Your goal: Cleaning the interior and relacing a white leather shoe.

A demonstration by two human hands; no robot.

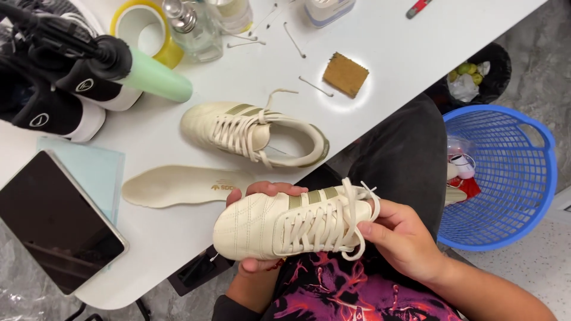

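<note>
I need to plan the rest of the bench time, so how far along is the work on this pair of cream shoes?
Early, it seems. Looks done: one insole is out and lies on the table. In hand: the laced shoe, cradled by the left hand while the right hand grips its collar and laces. Left: the second shoe lies on the table, still laced; the brown sponge lies apart.

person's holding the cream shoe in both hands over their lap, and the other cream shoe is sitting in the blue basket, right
Not quite. The person does hold a cream shoe in the left hand and right hand over the lap, but the other cream shoe lies on the white table, beside a loose insole, not in the blue basket. The head view shows it.
</note>
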